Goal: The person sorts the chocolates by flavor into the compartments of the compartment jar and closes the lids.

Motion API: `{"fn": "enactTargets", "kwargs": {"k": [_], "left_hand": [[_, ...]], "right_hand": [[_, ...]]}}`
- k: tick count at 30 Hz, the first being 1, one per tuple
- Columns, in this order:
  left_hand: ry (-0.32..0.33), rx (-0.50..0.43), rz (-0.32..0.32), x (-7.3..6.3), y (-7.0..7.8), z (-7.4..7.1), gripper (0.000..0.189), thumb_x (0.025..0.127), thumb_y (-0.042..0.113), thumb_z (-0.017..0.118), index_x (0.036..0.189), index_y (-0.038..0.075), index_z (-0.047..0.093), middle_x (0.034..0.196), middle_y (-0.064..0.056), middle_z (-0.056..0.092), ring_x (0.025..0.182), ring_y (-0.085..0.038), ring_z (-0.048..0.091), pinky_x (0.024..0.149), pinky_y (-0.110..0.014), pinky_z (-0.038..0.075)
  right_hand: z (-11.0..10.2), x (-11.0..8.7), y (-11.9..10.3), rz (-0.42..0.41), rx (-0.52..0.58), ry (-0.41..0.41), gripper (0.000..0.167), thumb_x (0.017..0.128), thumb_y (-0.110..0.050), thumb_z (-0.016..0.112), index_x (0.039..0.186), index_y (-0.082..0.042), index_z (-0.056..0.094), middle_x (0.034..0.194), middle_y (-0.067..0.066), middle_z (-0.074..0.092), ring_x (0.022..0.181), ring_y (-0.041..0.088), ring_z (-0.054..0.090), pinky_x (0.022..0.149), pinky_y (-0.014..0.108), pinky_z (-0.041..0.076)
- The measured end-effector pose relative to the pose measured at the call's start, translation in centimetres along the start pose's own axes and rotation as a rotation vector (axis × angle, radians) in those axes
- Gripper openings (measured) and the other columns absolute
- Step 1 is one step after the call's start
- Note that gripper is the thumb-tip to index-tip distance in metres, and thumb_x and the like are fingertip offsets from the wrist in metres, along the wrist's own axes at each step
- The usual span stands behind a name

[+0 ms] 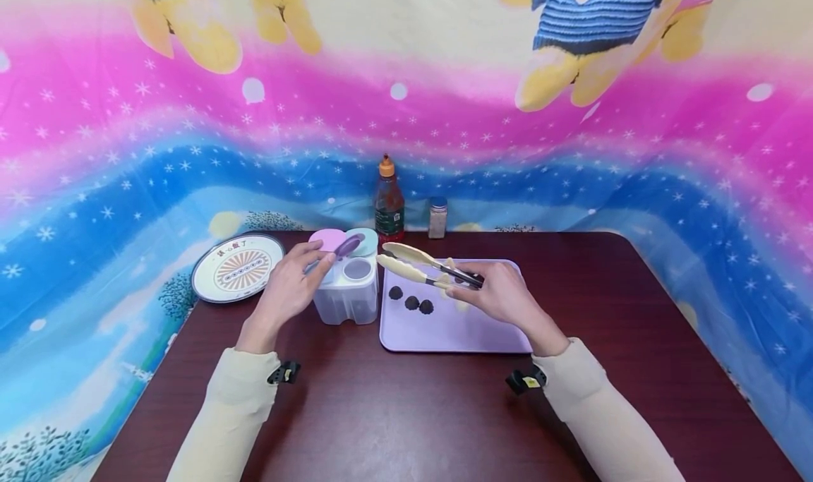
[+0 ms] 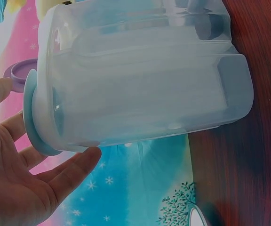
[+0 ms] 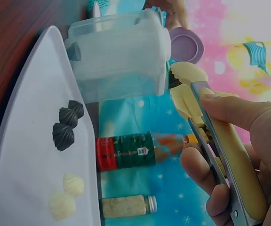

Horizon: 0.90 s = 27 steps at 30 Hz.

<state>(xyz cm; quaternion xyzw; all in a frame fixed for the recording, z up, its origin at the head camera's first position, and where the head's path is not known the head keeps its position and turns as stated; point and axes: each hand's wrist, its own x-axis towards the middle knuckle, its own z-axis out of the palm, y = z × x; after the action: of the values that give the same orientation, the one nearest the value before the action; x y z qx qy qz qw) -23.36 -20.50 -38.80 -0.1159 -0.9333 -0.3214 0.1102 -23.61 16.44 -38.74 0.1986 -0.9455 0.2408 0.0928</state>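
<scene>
My left hand (image 1: 288,281) is beside the clear container (image 1: 346,305), its thumb at the edge of a raised round purple lid (image 1: 349,245). The other fingers reach out, spread near a pale blue lid (image 2: 32,115). Below the raised lid is a round opening (image 1: 358,269). My right hand (image 1: 502,291) grips metal tongs (image 1: 432,270) with cream tips, held over the tray towards the container. A dark bit (image 3: 174,79) shows by the tong tips in the right wrist view. Several dark moulded pieces (image 1: 411,303) and pale ones (image 3: 62,205) lie on the purple tray (image 1: 444,337).
A sauce bottle (image 1: 389,210) with an orange cap and a small spice jar (image 1: 437,219) stand at the table's back edge. At the far left lies a white patterned plate (image 1: 238,267). Patterned cloth (image 1: 400,129) hangs round the table's back and sides.
</scene>
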Motion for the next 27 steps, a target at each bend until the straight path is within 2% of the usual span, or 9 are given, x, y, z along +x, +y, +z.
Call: {"fn": "enactTargets", "kwargs": {"k": [7,14,21,27], "left_hand": [[-0.003,0.000,-0.003,0.0,0.0,0.0,0.058,0.104,0.050,0.042,0.125,0.004,0.068,0.150,-0.015,0.050,0.139,-0.039,0.046,0.114,-0.058,0.034],[0.002,0.007,-0.002,0.0,0.0,0.1,0.057,0.104,0.050,0.042,0.124,0.004,0.068,0.150,-0.015,0.050,0.138,-0.039,0.046,0.114,-0.057,0.035],[0.009,0.010,0.007,0.0,0.0,0.1,0.056,0.104,0.049,0.042,0.124,0.003,0.068,0.149,-0.016,0.051,0.138,-0.039,0.047,0.113,-0.057,0.036],[0.008,0.006,-0.001,0.0,0.0,0.1,0.057,0.104,0.050,0.043,0.124,0.004,0.068,0.150,-0.015,0.051,0.138,-0.038,0.047,0.114,-0.056,0.036]], "right_hand": [[-0.2,0.0,-1.0,0.007,0.014,-0.020,0.057,0.080,-0.048,0.080,0.130,-0.024,0.068,0.102,0.004,0.077,0.073,0.015,0.055,0.062,0.028,0.038],[-0.1,0.3,-2.2,0.031,0.051,-0.052,0.058,0.080,-0.049,0.080,0.132,-0.027,0.067,0.101,0.003,0.075,0.076,0.016,0.053,0.062,0.028,0.039],[0.2,0.5,-3.2,0.026,0.057,-0.068,0.057,0.079,-0.046,0.082,0.131,-0.024,0.068,0.107,0.004,0.076,0.077,0.017,0.055,0.063,0.029,0.039],[0.6,0.6,-3.6,0.018,0.040,-0.073,0.057,0.080,-0.045,0.081,0.131,-0.022,0.068,0.099,0.003,0.076,0.074,0.017,0.054,0.062,0.029,0.038]]}}
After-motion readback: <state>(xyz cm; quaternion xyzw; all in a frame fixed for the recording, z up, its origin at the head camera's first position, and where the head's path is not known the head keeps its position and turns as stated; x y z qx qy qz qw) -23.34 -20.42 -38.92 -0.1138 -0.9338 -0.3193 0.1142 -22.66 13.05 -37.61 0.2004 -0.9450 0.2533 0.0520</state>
